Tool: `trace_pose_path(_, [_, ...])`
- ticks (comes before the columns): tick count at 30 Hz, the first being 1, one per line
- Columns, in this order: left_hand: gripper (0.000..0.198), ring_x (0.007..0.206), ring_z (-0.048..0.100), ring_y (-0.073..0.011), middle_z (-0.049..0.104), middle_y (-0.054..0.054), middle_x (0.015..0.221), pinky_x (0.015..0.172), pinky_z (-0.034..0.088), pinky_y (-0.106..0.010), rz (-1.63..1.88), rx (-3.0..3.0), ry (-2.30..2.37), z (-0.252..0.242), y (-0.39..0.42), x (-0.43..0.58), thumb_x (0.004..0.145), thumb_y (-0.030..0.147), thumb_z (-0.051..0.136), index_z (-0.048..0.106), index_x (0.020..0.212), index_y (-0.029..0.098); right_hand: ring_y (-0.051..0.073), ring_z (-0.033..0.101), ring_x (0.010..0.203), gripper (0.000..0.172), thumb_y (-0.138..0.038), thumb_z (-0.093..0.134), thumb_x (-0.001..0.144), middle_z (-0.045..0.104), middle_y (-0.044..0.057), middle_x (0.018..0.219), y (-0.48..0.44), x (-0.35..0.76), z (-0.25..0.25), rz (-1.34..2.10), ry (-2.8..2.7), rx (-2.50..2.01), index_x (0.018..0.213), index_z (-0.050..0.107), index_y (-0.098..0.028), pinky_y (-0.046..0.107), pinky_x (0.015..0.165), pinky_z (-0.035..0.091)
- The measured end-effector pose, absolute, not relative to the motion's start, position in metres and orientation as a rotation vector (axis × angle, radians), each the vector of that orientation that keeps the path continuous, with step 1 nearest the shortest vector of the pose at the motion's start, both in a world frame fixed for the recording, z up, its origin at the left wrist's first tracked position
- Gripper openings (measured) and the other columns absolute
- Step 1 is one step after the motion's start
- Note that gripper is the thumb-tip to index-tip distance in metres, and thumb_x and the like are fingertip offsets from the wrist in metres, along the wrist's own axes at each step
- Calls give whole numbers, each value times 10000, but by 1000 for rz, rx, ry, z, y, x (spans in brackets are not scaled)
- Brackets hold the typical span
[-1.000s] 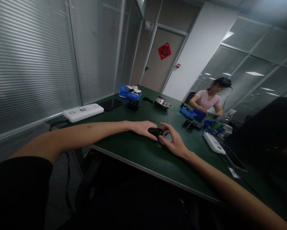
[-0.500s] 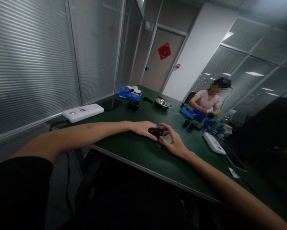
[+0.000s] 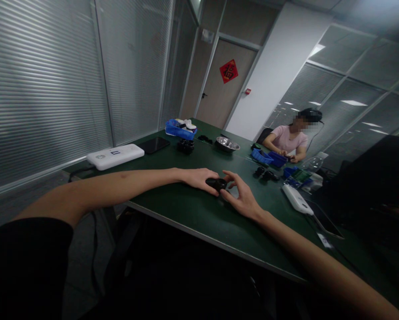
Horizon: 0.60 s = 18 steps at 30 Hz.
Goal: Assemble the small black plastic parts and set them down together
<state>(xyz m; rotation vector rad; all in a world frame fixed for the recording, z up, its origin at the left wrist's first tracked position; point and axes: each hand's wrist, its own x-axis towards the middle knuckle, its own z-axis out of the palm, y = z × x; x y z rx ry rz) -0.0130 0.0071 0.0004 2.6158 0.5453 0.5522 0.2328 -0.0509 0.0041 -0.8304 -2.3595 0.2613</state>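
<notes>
Black piece [image 3: 214, 182], between the fingers: likely light, stiff, slippery; grip its sides. Left hand [image 3: 199, 177] pinches it; right hand [image 3: 242, 198], fingers parted, contact unclear.

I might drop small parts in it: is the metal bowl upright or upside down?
Upright: the metal bowl sits rim up, its shiny inside showing.

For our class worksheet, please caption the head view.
Left hand holds black object at green table; right hand curves beside it.
</notes>
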Motion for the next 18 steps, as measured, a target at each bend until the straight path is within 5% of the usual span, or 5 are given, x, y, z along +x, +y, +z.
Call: trace_pose_path(18, [588, 990, 645, -232, 688, -74, 1106, 858, 433, -311, 546, 2597, 544, 1, 7, -13, 833, 679, 662, 659, 1147, 182, 257, 624, 1056, 550, -331, 596, 979, 624, 99, 1221, -52, 233, 4, 265, -2391, -802, 1493, 416, -255, 445, 927, 550])
